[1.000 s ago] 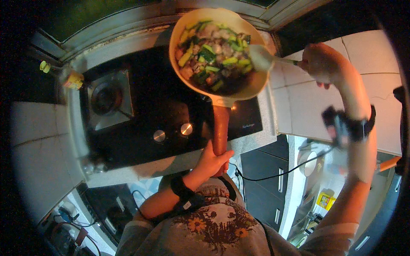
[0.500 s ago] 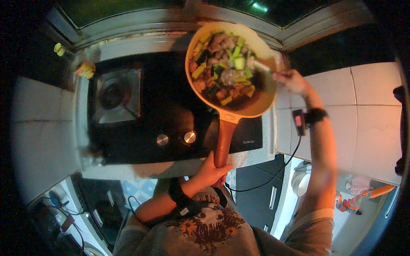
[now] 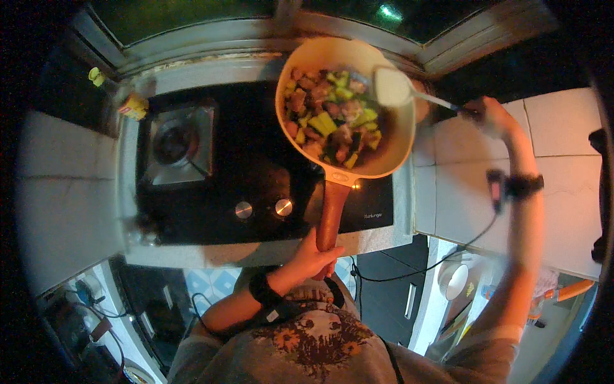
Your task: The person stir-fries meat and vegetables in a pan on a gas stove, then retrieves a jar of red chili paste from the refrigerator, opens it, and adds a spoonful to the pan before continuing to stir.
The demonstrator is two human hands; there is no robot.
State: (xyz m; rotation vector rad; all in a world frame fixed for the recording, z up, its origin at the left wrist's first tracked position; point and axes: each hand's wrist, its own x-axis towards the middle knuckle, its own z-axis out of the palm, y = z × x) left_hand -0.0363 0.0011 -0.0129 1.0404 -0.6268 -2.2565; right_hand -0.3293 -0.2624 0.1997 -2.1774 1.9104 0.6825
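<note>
My left hand (image 3: 313, 255) is wrapped round the brown handle of a cream-coloured frying pan (image 3: 400, 144). Inside the pan lies a mix of browned meat pieces and green vegetable chunks (image 3: 326, 121), heaped toward its left and middle. My right hand (image 3: 491, 118) grips the dark handle of a spatula (image 3: 393, 88). The spatula's pale, broad head is over the pan's right inner wall, beside the food; whether it touches the wall I cannot tell. The pan is over the right side of the black cooktop, covering what is under it.
A bare burner (image 3: 174, 144) is on the left of the black gas cooktop (image 3: 246, 147), with two lit-looking knobs (image 3: 283, 207) near its front. A small yellow-labelled jar (image 3: 134, 107) stands at the back left. A black cable (image 3: 422, 272) hangs from my right wrist. Tiled wall (image 3: 480, 185) borders the right.
My right hand has moved right, drawing the spatula head out of the food to the pan's right side. The food has shifted and spread; my left hand stays on the handle.
</note>
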